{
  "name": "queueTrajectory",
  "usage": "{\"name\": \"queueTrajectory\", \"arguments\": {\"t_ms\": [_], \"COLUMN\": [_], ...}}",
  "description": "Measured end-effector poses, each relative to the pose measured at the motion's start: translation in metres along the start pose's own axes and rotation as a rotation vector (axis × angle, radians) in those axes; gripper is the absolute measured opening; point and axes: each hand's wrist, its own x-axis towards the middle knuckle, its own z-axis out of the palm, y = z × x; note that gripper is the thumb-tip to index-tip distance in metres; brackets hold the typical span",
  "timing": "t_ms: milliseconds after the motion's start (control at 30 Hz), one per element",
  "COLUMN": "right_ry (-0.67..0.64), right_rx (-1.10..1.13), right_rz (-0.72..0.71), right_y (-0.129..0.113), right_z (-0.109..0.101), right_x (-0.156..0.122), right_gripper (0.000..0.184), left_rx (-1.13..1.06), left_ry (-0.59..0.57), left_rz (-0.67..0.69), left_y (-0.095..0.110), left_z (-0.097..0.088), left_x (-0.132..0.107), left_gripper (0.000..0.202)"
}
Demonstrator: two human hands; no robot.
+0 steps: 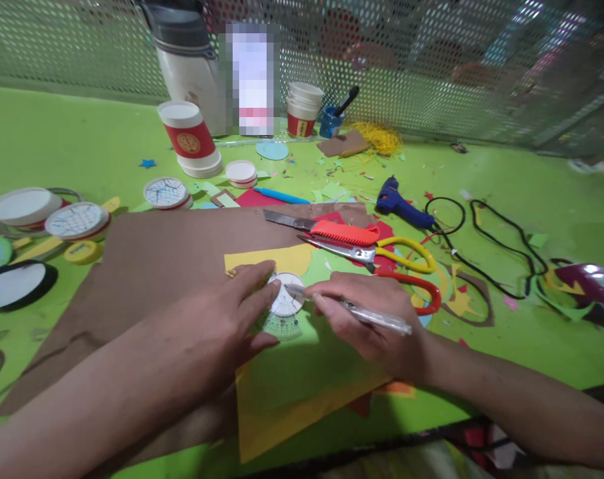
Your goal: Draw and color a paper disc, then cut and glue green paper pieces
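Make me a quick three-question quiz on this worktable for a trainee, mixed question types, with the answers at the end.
1. Which hand holds the slender pen-like tool?
2. True or false: the orange-handled cutter lies with its blade exposed.
3. What colour is the glue gun?
A) yellow
B) blue
C) white

Key:
1. The right hand.
2. True.
3. B.
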Motion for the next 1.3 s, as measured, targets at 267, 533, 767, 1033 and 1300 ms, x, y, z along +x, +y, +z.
{"name": "queueTrajectory", "arguments": {"t_ms": [267,533,767,1033,1300], "right_ry": [-0.024,-0.047,-0.046,-0.046,0.003], "right_rx": [-0.007,0.036,0.081,0.057,0.003], "right_rz": [-0.022,-0.055,-0.050,-0.055,-0.002], "right_y": [-0.0012,-0.0031,-0.0024,-0.0043,-0.0018], "right_z": [-0.0012,-0.0052,-0.0065,-0.0071,-0.0059], "right_x": [-0.0013,0.0000,-0.0014,-0.0027,-0.0014], "right_gripper": [0.018,0.017,0.017,0.018,0.013], "left_rx": [0.008,0.000,0.003,0.012,-0.017], "left_ry": [0.021,-0.021,0.009,0.004,-0.052], "left_rz": [0.009,-0.020,0.003,0.009,-0.018], "left_y": [0.0010,0.0018,-0.0012,0.0012,0.0003], "left_z": [0.0015,-0.0025,0.0018,-0.0030,-0.0043], "left_x": [-0.0012,-0.0002,0.0002,0.0012,0.0003], "left_gripper": [0.049,0.045,0.047,0.042,0.041]}}
